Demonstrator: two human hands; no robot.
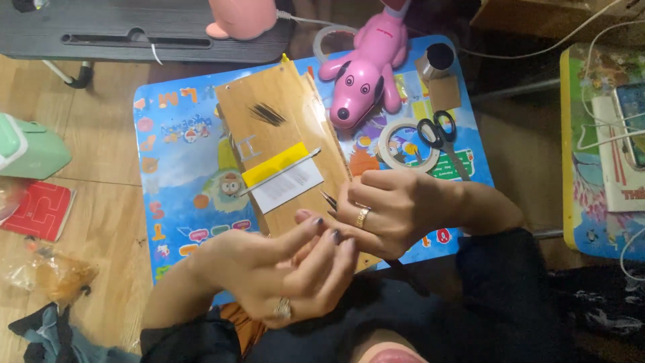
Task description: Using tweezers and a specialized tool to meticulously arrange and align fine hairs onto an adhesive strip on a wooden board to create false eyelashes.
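Head view: right hand (386, 212) pinching tweezers (328, 199); left hand (289, 272) loosely curled, palm-up.

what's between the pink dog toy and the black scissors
In the head view, a roll of tape lies flat on the blue table, between the pink dog toy and the black scissors, whose handles overlap its rim.
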